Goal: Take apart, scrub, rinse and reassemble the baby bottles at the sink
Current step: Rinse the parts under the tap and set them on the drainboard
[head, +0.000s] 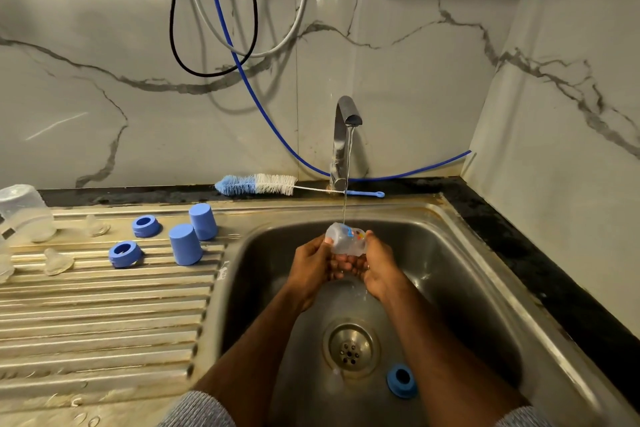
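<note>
Head view, bottle (pixel 347 239) under tap stream, gripped btwn left hand (pixel 311 265) & right hand (pixel 375 263)

The scene was dim and warm-toned, lit from above and somewhat behind the camera. A broad soft shadow lay on the marble wall (pixel 433 55) at the top right, and the hanging cables (pixel 214 10) cast blurred double shadows beside themselves. Pale glare streaked the wall at the left and near the top centre, and the tap (pixel 343 135) carried a bright highlight down its stem. The sink (pixel 467 253) basin gleamed along its right wall while its left wall stayed dark. Wide-angle distortion bowed the wall seams and the surface (pixel 104 305) edges outward. The near left rim and the sleeves (pixel 197 409) were smeared and soft; the centre was sharp.
</note>
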Demonstrator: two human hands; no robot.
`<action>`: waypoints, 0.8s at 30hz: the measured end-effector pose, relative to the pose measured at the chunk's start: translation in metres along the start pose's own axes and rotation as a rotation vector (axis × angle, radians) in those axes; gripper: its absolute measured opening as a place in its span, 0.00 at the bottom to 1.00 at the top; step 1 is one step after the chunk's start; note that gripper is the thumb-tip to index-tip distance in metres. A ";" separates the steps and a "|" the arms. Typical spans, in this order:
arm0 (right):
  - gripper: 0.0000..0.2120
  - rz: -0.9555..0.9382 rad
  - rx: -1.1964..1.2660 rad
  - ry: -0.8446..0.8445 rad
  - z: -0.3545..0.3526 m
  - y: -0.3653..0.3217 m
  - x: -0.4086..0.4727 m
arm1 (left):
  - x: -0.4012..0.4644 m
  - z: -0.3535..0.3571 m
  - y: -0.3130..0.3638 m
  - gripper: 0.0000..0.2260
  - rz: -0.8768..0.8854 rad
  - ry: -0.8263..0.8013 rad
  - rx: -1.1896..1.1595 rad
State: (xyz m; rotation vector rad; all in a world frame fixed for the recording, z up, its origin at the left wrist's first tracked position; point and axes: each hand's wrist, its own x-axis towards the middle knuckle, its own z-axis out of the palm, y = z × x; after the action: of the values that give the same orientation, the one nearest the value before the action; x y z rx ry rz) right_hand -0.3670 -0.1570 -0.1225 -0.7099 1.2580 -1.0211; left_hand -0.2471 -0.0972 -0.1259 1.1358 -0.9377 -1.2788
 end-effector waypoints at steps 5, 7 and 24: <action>0.20 0.055 -0.045 0.035 -0.003 0.006 0.005 | 0.003 0.002 -0.004 0.16 0.127 -0.014 0.221; 0.20 0.064 -0.043 0.051 -0.004 0.006 0.004 | 0.008 -0.001 -0.010 0.22 0.181 -0.004 0.406; 0.26 -0.397 -0.322 -0.126 0.004 0.001 -0.007 | 0.004 -0.013 -0.004 0.23 -0.222 0.161 0.142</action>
State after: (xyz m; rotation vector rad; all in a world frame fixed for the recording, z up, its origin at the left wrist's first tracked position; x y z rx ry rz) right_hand -0.3624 -0.1502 -0.1197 -1.2919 1.2089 -1.0810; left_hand -0.2350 -0.0993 -0.1325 1.4649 -0.8083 -1.2899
